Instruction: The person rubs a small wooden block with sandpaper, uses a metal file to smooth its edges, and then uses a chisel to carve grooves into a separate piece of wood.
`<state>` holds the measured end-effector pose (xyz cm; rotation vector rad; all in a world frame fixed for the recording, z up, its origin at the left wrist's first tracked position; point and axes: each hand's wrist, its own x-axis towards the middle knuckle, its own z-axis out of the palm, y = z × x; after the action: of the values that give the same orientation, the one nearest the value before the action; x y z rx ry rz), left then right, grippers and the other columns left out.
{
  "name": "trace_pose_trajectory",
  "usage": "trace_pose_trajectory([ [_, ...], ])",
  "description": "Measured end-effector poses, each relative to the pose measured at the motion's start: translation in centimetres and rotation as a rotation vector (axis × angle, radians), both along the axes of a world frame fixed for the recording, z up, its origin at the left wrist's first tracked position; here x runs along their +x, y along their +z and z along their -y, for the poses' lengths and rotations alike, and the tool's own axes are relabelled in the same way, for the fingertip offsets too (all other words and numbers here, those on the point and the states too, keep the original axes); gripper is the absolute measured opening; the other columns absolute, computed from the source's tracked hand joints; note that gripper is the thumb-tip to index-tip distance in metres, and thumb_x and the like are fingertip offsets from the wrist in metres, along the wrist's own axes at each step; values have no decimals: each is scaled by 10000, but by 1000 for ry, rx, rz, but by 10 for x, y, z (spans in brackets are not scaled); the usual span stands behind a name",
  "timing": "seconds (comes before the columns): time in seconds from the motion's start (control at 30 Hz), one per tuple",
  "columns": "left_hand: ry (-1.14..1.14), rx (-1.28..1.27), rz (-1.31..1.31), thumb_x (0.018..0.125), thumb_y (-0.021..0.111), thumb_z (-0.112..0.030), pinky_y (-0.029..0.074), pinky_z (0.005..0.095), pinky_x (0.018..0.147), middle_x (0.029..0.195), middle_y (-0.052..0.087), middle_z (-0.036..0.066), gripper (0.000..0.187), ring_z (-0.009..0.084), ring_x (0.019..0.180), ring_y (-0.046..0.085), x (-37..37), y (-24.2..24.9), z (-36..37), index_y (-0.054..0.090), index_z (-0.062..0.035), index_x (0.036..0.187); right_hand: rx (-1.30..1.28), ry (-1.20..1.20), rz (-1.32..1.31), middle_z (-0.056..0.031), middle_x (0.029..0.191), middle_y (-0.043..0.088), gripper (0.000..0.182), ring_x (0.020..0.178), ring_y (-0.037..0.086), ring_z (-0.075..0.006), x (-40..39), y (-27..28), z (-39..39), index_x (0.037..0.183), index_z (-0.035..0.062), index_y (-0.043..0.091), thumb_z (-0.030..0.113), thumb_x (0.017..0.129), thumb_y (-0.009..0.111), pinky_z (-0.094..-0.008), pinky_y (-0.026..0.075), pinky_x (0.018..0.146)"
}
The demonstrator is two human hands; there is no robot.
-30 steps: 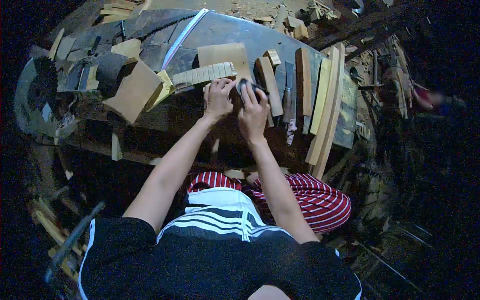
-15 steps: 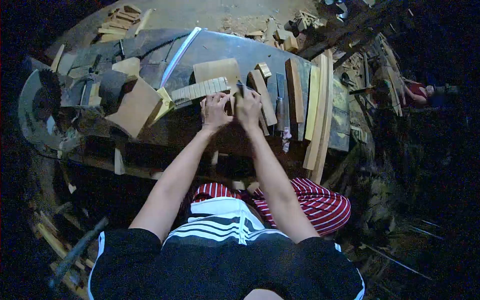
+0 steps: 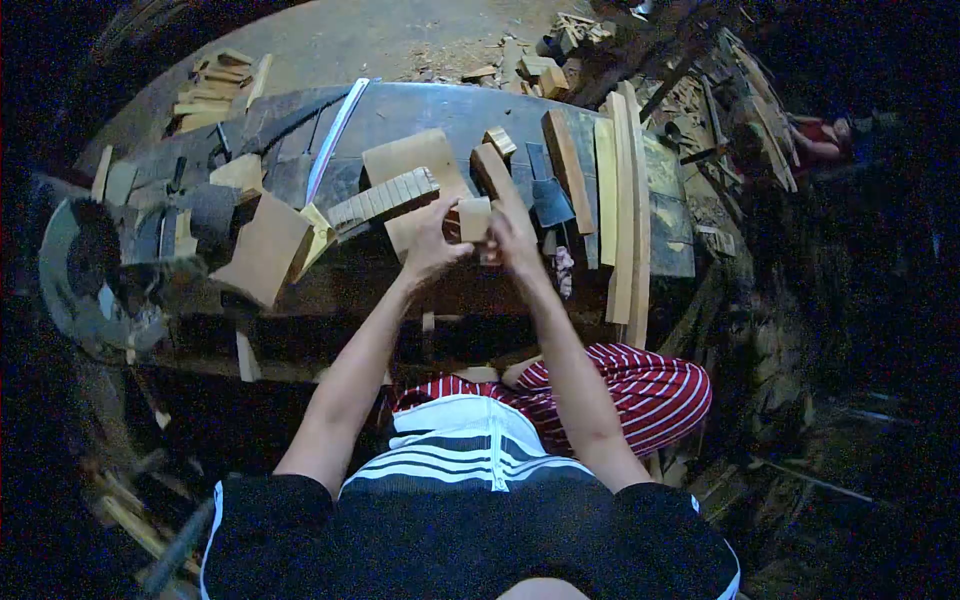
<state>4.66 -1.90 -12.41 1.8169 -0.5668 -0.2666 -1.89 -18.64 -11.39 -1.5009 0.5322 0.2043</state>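
A small pale wooden block is between my two hands above the near part of the workbench. My left hand grips its left side, fingers curled round it. At its right side, my right hand is blurred, and its fingers are partly hidden. Behind my left hand lie a segmented light strip and a flat pale board. A dark sheet lies right of a brown wooden bar, close to my right hand.
Long wooden strips lie at the workbench's right end. A blue-white straight bar and a large brown wooden piece are on the left. A round saw blade stands far left. Another person is at the far right.
The small block has come up between my hands. The dark piece that was at my right hand is gone from it, and a dark sheet now lies over the tools to the right.
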Motion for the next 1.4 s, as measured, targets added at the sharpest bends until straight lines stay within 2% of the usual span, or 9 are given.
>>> trace_pose_trajectory([
  [0.03, -24, 0, 10, 594, 819, -182, 477, 326, 872, 1107, 574, 132, 754, 232, 992, 587, -5, 6, -1, 465, -15, 1239, -326, -31, 259, -155, 1013, 633, 426, 952, 601, -272, -6, 2, -17, 1187, -20, 524, 325, 939, 492, -347, 449, 849],
  [0.23, -272, -237, -557, 841, 653, -174, 464, 268, 834, 1023, 610, 55, 423, 128, 936, 567, -24, 33, -1, 514, -1, 1201, -640, -111, 260, -200, 912, 633, 397, 845, 618, -285, -40, -24, -25, 1047, -22, 583, 314, 973, 385, -380, 451, 753],
  [0.6, -79, -64, -357, 886, 574, -176, 452, 245, 674, 840, 635, 44, 228, 98, 736, 561, -46, 0, 49, 615, -35, 1061, -63, -398, 132, -88, 1011, 621, 393, 901, 571, -151, -67, -35, 17, 1157, 9, 552, 335, 949, 481, -288, 451, 810],
  [0.83, 62, -21, -53, 866, 578, -75, 478, 257, 740, 906, 660, 79, 160, 138, 815, 621, -15, -29, 21, 640, -12, 1000, -210, -1193, 323, 7, 768, 491, 350, 555, 474, -89, -58, -37, 175, 1088, 130, 441, 443, 937, 475, -223, 392, 438],
  [0.9, 74, 26, -84, 868, 580, -85, 486, 262, 737, 914, 663, 81, 164, 144, 824, 626, -11, -23, 11, 642, -12, 1002, -102, -1284, 296, -87, 967, 507, 670, 563, 451, -142, -66, -54, 237, 1444, 122, 123, 442, 945, 435, -273, 365, 417],
  [1.03, 168, 100, -3, 873, 576, -99, 493, 276, 716, 909, 665, 90, 166, 153, 824, 630, -9, -16, 4, 645, -24, 1003, -409, -1221, 473, -59, 718, 526, 358, 494, 491, -134, -85, -82, 331, 1223, 126, 375, 385, 976, 381, -265, 402, 380],
  [1.2, 184, 154, 112, 856, 594, -119, 486, 290, 641, 833, 651, 112, 173, 184, 678, 624, -3, -32, 2, 642, -45, 1005, -996, -571, -360, -202, 1337, 442, 598, 1201, 439, -351, -114, -133, 369, 1396, 35, 301, 249, 878, 508, -399, 339, 1008],
  [1.37, 139, 209, 43, 846, 598, -117, 481, 315, 652, 799, 626, 99, 174, 202, 707, 607, 20, -5, 30, 639, -53, 1003, -1037, -734, -313, -281, 1287, 447, 542, 1210, 395, -394, -103, -85, 305, 1347, -16, 347, 224, 877, 473, -444, 290, 1032],
  [1.4, 93, 230, 154, 836, 609, -130, 476, 330, 707, 836, 613, 104, 219, 228, 780, 594, 36, -15, 39, 622, -62, 1043, -1217, -774, -355, -100, 1401, 302, 511, 1262, 338, -317, -101, -101, 305, 1374, 133, 350, 325, 915, 465, -425, 261, 1033],
])
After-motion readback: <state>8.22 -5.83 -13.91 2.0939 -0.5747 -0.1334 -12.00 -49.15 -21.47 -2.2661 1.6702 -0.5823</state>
